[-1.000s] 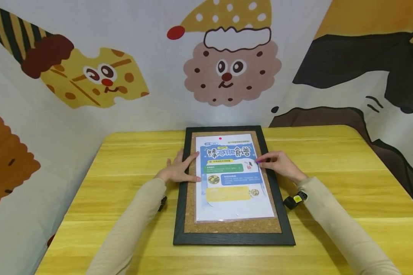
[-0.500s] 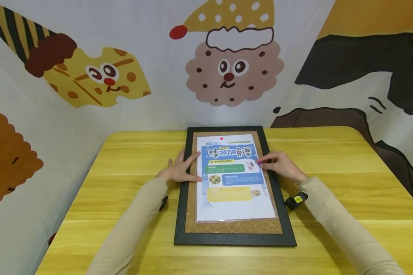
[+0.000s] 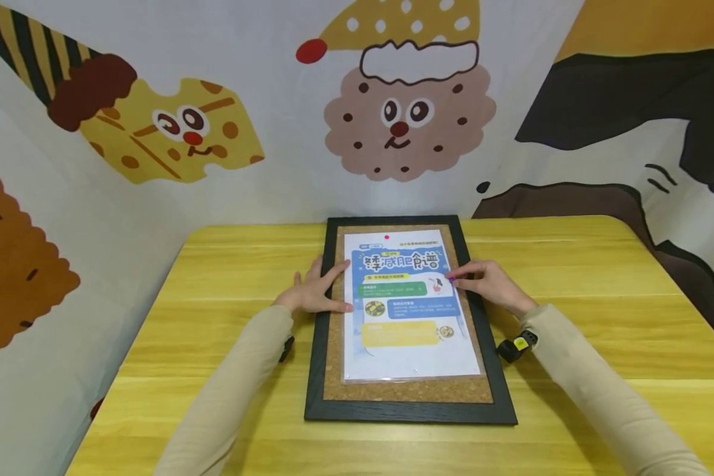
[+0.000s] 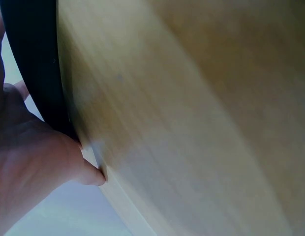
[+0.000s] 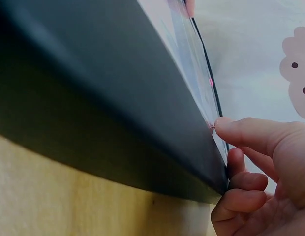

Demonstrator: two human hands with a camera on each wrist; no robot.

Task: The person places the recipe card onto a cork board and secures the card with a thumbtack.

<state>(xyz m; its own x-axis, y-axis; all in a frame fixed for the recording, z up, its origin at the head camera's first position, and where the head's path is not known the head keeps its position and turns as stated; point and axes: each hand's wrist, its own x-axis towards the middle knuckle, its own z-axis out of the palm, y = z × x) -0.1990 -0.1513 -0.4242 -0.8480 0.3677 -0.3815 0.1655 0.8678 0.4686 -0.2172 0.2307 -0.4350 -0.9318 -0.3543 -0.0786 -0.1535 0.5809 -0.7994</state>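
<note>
A laminated poster [image 3: 398, 360] with colourful printing lies on a cork board [image 3: 416, 393] in a black frame [image 3: 410, 413]. One red pin [image 3: 387, 237] sits at the poster's top middle. My left hand [image 3: 312, 292] rests across the left side of the frame, fingers spread, with some touching the poster's left edge. In the left wrist view that hand [image 4: 37, 157] lies over the dark frame. At the poster's right edge my right hand [image 3: 490, 285] pinches a small purple pushpin [image 3: 452, 279] between thumb and finger. In the right wrist view the fingertips mostly hide the pin.
The board lies on a yellow wood-grain table [image 3: 232, 277], its far edge close to a white cloth backdrop [image 3: 262, 198] printed with cartoon food. A dark wrist device [image 3: 514, 347] is on the right wrist beside the frame.
The head view has drifted slightly, so the scene sits a little further right. Both hands keep their places on the board, the right still pinching the pushpin.
</note>
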